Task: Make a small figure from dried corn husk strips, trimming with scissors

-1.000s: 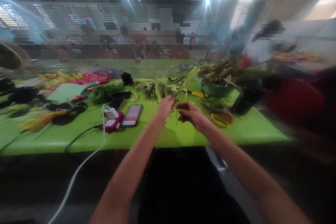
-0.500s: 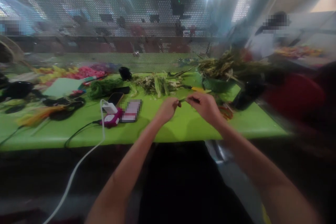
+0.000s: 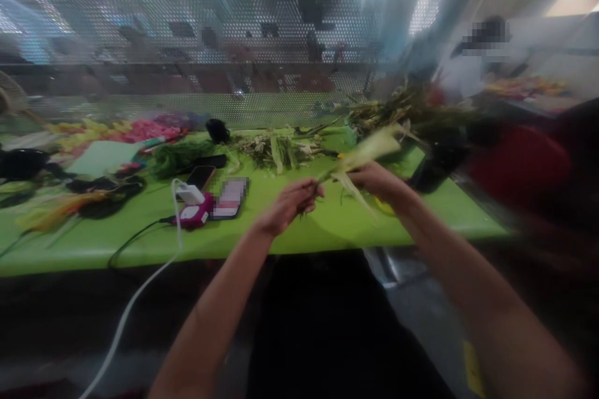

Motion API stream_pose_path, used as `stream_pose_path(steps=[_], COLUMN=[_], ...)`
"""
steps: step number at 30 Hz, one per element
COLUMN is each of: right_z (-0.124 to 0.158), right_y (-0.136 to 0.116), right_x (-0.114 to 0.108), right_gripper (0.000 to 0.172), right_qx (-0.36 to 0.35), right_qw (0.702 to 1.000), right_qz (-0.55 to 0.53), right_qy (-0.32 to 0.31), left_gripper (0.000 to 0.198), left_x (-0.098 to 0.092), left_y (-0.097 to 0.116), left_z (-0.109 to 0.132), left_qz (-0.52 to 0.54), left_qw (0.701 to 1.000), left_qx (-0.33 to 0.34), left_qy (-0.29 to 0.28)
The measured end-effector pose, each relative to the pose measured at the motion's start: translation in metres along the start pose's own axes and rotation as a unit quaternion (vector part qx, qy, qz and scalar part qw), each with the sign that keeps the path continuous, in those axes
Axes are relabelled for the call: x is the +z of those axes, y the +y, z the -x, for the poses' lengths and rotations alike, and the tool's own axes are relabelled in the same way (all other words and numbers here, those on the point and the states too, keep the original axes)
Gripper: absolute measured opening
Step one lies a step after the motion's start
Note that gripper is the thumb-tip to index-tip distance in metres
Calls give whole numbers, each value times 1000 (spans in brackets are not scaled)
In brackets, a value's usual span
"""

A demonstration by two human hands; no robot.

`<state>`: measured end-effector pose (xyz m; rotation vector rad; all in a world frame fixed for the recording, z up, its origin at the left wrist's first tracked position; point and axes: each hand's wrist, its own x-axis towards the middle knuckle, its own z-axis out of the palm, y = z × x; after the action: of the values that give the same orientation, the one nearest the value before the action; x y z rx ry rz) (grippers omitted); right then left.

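Note:
My left hand (image 3: pixel 287 204) is closed around the lower end of a pale green leaf stalk (image 3: pixel 365 153), above the bright green table (image 3: pixel 304 230). My right hand (image 3: pixel 381 182) grips the same stalk a little higher, where the leaves fan out up and to the right. Both hands are blurred by motion. A loose heap of cut leaves and stems (image 3: pixel 281 148) lies on the table just behind my hands.
A white charger with cable (image 3: pixel 189 193), a pink device (image 3: pixel 194 215) and phones (image 3: pixel 201 176) lie left of my hands. Pink and yellow flowers (image 3: pixel 116 131) sit far left. A green basket of foliage (image 3: pixel 407 115) stands at right, a person (image 3: pixel 468 72) beyond it.
My right hand has lifted a leafy stalk up and to the right. My left hand dropped slightly and now pinches the stalk's base.

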<state>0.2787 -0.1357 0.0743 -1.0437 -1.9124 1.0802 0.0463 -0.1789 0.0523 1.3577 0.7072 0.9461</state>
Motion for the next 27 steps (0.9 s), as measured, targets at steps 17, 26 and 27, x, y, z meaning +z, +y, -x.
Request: stream_pose_path(steps=[17, 26, 27], right_z=[35, 10, 6], right_y=[-12, -21, -14], right_x=[80, -4, -10], right_gripper=[27, 13, 16], right_qx=[-137, -118, -86], right_qw=[864, 964, 981], right_qz=[475, 240, 172], right_qy=[99, -17, -36], left_gripper=[24, 23, 23], left_x=[11, 7, 6], left_y=[-30, -9, -8], left_z=[-27, -6, -4], left_qz=[-551, -432, -373], left_qw=[811, 895, 921], left_qx=[78, 95, 96], left_qy=[181, -64, -65])
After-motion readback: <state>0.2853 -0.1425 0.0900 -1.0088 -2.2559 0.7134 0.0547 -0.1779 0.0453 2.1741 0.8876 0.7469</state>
